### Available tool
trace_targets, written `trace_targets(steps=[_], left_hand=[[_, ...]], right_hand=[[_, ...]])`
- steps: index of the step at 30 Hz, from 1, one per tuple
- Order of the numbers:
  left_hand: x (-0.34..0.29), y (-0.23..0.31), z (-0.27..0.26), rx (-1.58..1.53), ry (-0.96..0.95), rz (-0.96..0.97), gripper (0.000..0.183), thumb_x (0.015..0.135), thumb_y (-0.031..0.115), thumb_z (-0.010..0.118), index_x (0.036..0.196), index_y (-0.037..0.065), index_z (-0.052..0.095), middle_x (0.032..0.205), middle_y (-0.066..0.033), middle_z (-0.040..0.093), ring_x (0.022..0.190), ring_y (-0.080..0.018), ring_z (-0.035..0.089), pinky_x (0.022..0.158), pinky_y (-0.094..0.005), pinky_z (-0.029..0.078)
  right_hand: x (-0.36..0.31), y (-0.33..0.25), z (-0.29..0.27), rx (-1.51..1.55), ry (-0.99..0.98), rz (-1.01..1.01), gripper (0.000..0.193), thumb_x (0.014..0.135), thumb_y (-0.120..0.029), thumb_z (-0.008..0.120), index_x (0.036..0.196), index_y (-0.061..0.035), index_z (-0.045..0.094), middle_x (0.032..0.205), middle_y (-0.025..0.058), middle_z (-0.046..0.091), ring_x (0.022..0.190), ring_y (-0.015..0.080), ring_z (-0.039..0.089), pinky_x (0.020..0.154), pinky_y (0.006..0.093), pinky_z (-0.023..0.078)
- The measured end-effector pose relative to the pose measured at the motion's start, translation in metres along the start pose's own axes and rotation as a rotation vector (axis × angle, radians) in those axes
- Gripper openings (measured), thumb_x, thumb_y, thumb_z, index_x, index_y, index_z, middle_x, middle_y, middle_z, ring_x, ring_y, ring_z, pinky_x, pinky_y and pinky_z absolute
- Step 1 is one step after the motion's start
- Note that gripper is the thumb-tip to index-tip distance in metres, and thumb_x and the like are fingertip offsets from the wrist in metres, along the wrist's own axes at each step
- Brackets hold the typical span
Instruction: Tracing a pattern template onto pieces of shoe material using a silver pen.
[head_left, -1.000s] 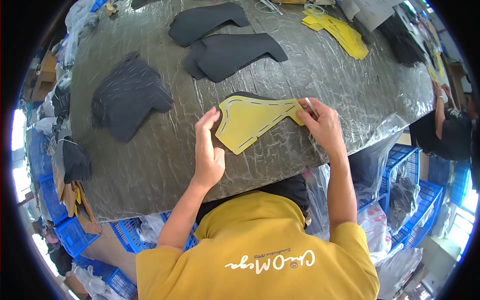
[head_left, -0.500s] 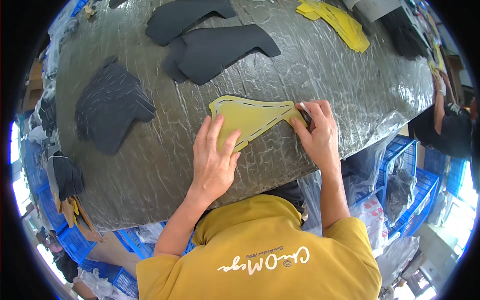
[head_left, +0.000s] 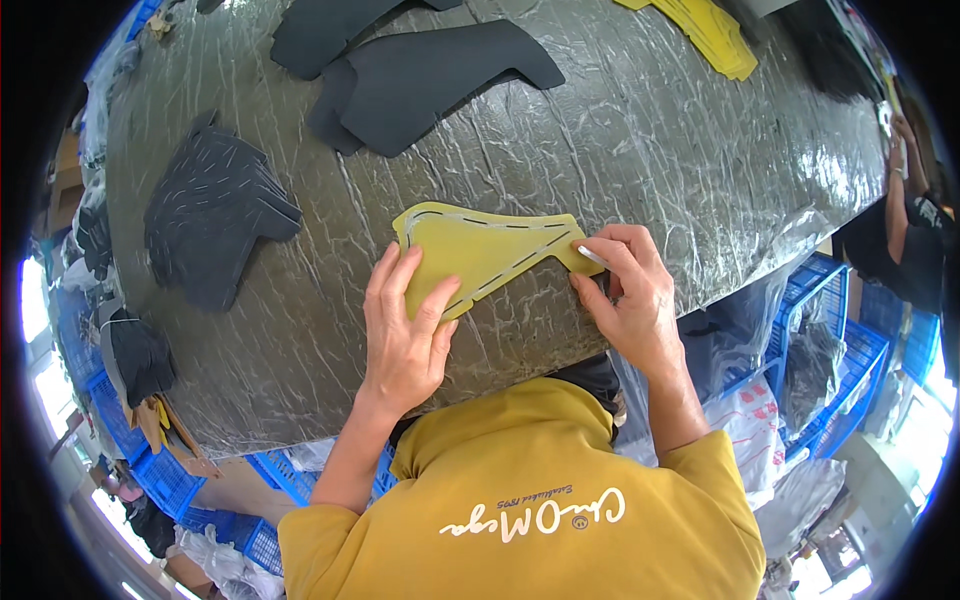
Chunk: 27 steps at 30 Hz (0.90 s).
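A yellow template [head_left: 480, 245] with dashed slots along its edges lies flat on the table in front of me. My left hand [head_left: 405, 325] rests on its left part, fingers spread and pressing lightly on the surface. My right hand [head_left: 630, 300] is closed in a pinch on a slim white marking pen [head_left: 592, 256]. The pen lies at the template's narrow right end, and the fingertips touch or nearly touch the edge there. Whether a dark piece lies beneath the template I cannot tell.
Dark cut pieces with white marks [head_left: 220, 215] lie fanned out at the left. More plain dark pieces [head_left: 440, 85] lie beyond the template. Yellow pieces [head_left: 705, 35] are at the far right. Blue crates [head_left: 810, 300] stand below the right table edge. Another person's arm [head_left: 898, 185] shows at the far right.
The template and both hands have shifted slightly left and nearer to me. A dark rim seen along the template's far edge no longer shows. The pen has moved down along the template's right end.
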<state>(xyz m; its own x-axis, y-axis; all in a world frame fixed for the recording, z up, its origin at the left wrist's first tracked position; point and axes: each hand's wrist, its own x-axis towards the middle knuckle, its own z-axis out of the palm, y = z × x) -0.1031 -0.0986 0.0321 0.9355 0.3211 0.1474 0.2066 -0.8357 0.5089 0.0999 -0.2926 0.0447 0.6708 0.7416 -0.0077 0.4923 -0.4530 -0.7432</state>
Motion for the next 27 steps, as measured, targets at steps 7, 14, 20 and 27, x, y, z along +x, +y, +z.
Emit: trace_targets(steps=[7, 14, 20, 27], left_hand=[[-0.001, -0.007, 0.001, -0.08, -0.025, 0.031, 0.051, 0.083, 0.006, 0.071, 0.133, 0.014, 0.064, 0.153, -0.0219, 0.04, 0.142, -0.0475, 0.037, 0.114, -0.0556, 0.035], [0.003, -0.008, -0.005, -0.048, -0.073, 0.075, 0.046, 0.084, 0.007, 0.069, 0.13, 0.015, 0.069, 0.152, -0.0185, 0.045, 0.143, -0.0386, 0.04, 0.113, -0.0541, 0.035], [0.003, -0.008, -0.004, -0.03, -0.085, 0.086, 0.048, 0.081, 0.006, 0.069, 0.128, 0.015, 0.071, 0.153, -0.0102, 0.048, 0.142, -0.0318, 0.042, 0.115, -0.0538, 0.032], [0.004, -0.008, -0.004, -0.001, -0.096, 0.127, 0.049, 0.078, 0.005, 0.067, 0.126, 0.015, 0.072, 0.15, -0.0063, 0.053, 0.141, -0.0284, 0.044, 0.115, -0.0529, 0.03]], right_hand=[[0.002, -0.001, -0.002, 0.025, -0.024, -0.021, 0.037, 0.081, -0.004, 0.08, 0.115, -0.0073, 0.066, 0.114, 0.0092, 0.06, 0.081, 0.027, 0.066, 0.067, 0.0366, 0.055], [0.009, 0.001, -0.001, -0.05, -0.044, -0.059, 0.039, 0.08, -0.005, 0.08, 0.116, -0.0084, 0.065, 0.117, 0.0109, 0.059, 0.085, 0.0295, 0.067, 0.071, 0.038, 0.056], [0.019, -0.01, -0.003, -0.094, -0.1, -0.04, 0.052, 0.082, -0.01, 0.077, 0.132, -0.0133, 0.062, 0.122, 0.0126, 0.057, 0.097, 0.0346, 0.065, 0.081, 0.0427, 0.055], [0.02, -0.006, -0.005, -0.081, -0.137, -0.039, 0.053, 0.082, -0.008, 0.076, 0.133, -0.0136, 0.063, 0.122, 0.0128, 0.057, 0.098, 0.035, 0.065, 0.082, 0.0427, 0.055]])
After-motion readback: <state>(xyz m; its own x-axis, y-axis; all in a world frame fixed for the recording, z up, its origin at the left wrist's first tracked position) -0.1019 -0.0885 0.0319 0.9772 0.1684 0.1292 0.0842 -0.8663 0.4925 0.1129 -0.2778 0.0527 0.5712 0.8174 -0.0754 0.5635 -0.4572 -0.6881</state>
